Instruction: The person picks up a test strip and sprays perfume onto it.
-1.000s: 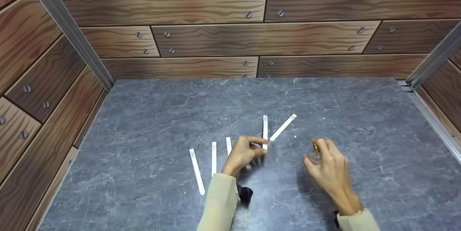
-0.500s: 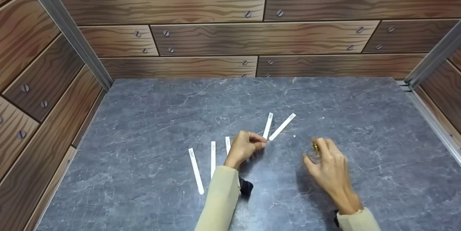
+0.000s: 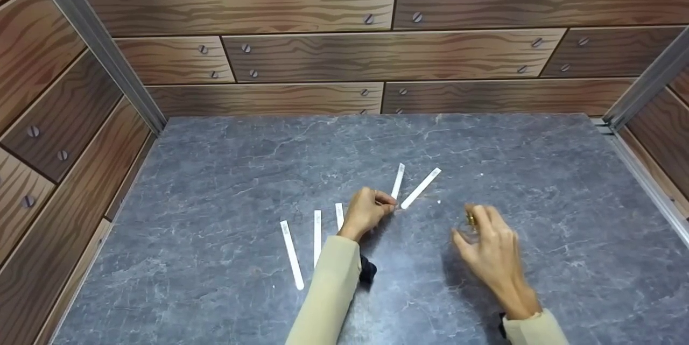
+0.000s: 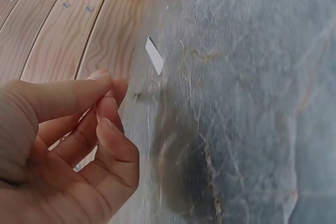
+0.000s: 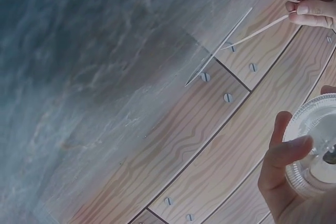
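Observation:
In the head view my left hand point(image 3: 367, 213) pinches the near end of a white strip point(image 3: 398, 181) with small print at its far end. Close to its right, another white strip point(image 3: 421, 188) lies slanted on the table. The right wrist view shows the held strip point(image 5: 257, 32) sloping from the fingertips down towards the lying one. My right hand point(image 3: 490, 240) grips a clear round container with a ribbed rim point(image 5: 297, 174); from above, mostly a gold part point(image 3: 471, 219) shows between its fingers. The palm and fingers hide the rest of it.
To the left, white strips point(image 3: 292, 255) lie spread out, one point(image 3: 317, 237) partly under the left sleeve and another point(image 3: 339, 216) behind the hand. They rest on a grey marbled table point(image 3: 242, 173). Wood-patterned walls point(image 3: 301, 54) and metal posts point(image 3: 97, 38) enclose the back and sides.
The left hand has moved slightly away from the body, carrying the strip forward; that strip now tilts rightward at its far end. The right hand has stayed still.

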### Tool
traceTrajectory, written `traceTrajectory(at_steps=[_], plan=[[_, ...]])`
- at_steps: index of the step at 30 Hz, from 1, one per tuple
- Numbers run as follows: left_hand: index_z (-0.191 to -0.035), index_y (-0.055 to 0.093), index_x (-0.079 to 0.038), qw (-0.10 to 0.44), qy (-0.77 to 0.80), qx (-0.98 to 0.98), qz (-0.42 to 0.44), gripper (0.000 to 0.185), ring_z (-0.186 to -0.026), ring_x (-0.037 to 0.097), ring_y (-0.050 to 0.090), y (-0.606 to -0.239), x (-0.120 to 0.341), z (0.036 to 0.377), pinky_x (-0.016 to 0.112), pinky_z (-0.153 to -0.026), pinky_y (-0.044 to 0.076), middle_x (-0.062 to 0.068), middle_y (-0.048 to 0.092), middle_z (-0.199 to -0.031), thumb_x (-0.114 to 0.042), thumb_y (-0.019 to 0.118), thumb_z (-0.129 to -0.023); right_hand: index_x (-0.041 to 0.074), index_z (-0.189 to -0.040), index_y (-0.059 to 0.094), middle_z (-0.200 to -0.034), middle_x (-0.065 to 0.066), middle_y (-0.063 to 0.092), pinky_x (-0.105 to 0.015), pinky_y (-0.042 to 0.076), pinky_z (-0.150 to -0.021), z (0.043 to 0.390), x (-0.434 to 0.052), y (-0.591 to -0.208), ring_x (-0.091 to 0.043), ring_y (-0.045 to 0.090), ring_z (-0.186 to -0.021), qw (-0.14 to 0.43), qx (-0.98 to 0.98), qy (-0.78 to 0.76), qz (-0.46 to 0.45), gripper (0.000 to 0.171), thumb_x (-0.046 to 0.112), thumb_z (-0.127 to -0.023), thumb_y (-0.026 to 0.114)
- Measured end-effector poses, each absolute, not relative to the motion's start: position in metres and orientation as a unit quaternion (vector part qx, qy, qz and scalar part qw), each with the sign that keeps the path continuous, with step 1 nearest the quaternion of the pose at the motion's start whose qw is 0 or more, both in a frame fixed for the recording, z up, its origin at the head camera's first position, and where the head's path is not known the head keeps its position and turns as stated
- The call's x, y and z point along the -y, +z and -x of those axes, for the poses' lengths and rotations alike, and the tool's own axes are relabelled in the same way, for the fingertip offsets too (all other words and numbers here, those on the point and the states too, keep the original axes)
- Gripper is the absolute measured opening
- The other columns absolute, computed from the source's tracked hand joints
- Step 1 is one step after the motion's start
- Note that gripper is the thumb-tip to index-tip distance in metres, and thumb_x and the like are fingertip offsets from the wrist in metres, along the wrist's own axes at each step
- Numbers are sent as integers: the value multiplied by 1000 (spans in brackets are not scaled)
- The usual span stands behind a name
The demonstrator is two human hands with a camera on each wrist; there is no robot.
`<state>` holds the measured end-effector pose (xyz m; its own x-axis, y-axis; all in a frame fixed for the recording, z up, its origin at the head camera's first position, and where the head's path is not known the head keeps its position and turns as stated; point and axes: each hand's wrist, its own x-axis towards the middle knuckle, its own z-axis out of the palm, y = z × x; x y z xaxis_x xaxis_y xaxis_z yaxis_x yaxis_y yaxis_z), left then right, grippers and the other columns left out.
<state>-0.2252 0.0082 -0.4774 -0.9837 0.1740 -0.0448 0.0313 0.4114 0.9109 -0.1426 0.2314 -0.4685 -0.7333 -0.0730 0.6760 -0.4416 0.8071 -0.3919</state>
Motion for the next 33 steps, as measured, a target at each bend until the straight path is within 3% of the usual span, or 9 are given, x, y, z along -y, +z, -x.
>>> traceTrajectory(at_steps=[4, 8, 11, 19, 27, 33], plan=[[-99, 78, 3, 67, 527, -845, -52, 15, -64, 7, 58, -476, -9, 227, 17, -57, 45, 8, 75, -88, 6, 71, -87, -2, -98, 60, -81, -14, 61, -49, 55, -49, 142, -231, -469, -34, 62, -61, 334, 890, 274, -143, 40, -5, -66, 84], [-111, 75, 3, 56, 519, -852, -46, 27, -83, 14, 68, -478, -9, 229, 24, -75, 54, 11, 75, -100, 5, 71, -85, -2, -99, 61, -81, -14, 61, -49, 55, -49, 142, -232, -469, -33, 62, -61, 332, 891, 276, -141, 40, -5, -66, 84], [-120, 71, 5, 39, 524, -850, -42, 37, -94, 19, 68, -480, -9, 229, 28, -88, 53, 15, 74, -109, 6, 69, -83, -2, -99, 61, -81, -14, 61, -49, 55, -49, 142, -232, -469, -33, 62, -61, 333, 890, 275, -142, 40, -4, -66, 84], [-127, 65, 8, 34, 576, -816, -9, 42, -90, 20, 68, -482, -1, 225, 27, -77, 56, 21, 70, -116, 12, 63, -86, -1, -100, 62, -82, -14, 61, -51, 55, -50, 141, -234, -470, -32, 62, -62, 342, 887, 276, -142, 41, -1, -66, 84], [-119, 69, 7, 20, 570, -821, -33, 34, -95, 28, 69, -475, 15, 216, 32, -83, 56, 19, 71, -107, 11, 65, -86, -1, -100, 62, -81, -13, 61, -49, 54, -48, 141, -235, -470, -31, 61, -60, 343, 888, 271, -143, 42, -2, -65, 85], [-119, 70, 5, 13, 553, -833, -25, 35, -85, 23, 69, -474, 25, 207, 27, -70, 56, 18, 71, -107, 12, 63, -86, -2, -100, 62, -82, -14, 61, -49, 54, -48, 141, -235, -471, -31, 61, -59, 343, 887, 272, -145, 42, -2, -64, 85]])
